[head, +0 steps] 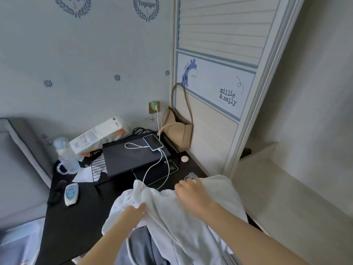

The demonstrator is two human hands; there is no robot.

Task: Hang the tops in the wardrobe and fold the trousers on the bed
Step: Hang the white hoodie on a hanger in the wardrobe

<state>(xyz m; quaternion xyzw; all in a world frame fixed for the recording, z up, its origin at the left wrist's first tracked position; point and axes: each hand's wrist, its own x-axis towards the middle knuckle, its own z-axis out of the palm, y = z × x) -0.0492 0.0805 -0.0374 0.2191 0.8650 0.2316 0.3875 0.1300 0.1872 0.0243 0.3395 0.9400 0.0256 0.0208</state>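
There is a single view, from a wide-angle camera worn on the person's head. It looks forward and steeply down over both forearms, which enter from the bottom edge and reach away from the lens. The left hand (133,213) and right hand (193,196) sit close below the camera, in the lower middle. Beyond them lies the dark bench (76,222), seen from above and near. The wall (86,54) fills the upper left, the wardrobe door (219,35) the upper right. Straight lines bow toward the edges. No second view shares the scene.
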